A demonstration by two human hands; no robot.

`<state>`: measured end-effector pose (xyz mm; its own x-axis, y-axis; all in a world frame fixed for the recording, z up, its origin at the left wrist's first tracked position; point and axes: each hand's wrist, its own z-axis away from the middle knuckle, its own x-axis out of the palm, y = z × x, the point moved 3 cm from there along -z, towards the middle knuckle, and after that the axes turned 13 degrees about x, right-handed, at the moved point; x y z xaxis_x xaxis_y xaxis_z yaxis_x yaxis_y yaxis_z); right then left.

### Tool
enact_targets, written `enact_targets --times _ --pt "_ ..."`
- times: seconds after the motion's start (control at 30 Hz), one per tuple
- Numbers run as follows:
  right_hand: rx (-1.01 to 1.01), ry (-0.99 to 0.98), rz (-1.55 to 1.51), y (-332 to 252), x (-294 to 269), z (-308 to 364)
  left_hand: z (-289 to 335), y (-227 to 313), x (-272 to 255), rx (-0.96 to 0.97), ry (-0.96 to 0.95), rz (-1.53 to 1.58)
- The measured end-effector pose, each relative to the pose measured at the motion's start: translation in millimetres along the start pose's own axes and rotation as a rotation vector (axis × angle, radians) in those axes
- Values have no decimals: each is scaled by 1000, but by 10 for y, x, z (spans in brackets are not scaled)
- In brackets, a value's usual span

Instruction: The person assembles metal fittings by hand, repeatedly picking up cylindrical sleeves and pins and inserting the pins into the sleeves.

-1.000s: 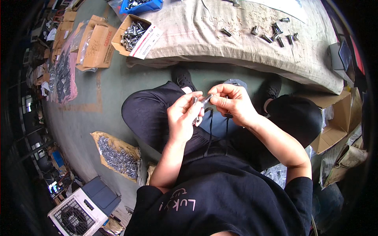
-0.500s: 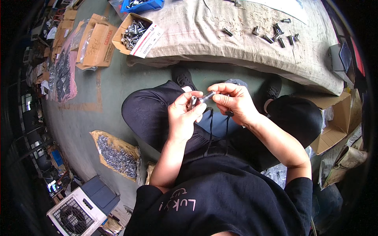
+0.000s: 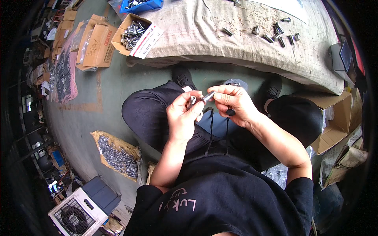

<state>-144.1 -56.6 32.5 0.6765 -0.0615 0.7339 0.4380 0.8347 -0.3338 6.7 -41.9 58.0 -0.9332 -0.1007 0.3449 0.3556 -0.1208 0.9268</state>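
Two hands meet over the lap at a shiny metal bolt [image 3: 208, 96], which slants up to the right between them. The left hand [image 3: 182, 117] pinches its lower end between thumb and fingers, with a second metal piece [image 3: 192, 100] tucked in the same grasp. The right hand [image 3: 237, 105] grips the upper end with thumb and forefinger; a dark-ended bolt [image 3: 230, 113] shows beneath its curled fingers, and how firmly that one is held I cannot tell.

For good handling, I would let the left pinch act as the steady side and the right fingertips do the fine turning, with both ends on one line. The spare pieces seem best pressed into the palms, clear of the working tips, since smooth metal could slip. Beyond the knees, loose bolts [image 3: 278, 28] lie on the cloth-covered desk [image 3: 189, 45], near an open box [image 3: 144, 44] of similar ones.
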Motion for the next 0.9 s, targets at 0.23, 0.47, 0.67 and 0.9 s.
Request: enact_targets --times 0.23,0.47,0.67,0.9 --pt "-119 -44 55 7 13 25 -10 -52 -53 -73 -2 167" --pt "-218 40 185 54 43 69 0 -13 -3 -117 -57 347" --pt "-252 36 213 67 27 68 -2 -24 -24 -140 -22 300" --pt "-270 79 205 38 18 81 -17 -60 -59 -140 -125 337"
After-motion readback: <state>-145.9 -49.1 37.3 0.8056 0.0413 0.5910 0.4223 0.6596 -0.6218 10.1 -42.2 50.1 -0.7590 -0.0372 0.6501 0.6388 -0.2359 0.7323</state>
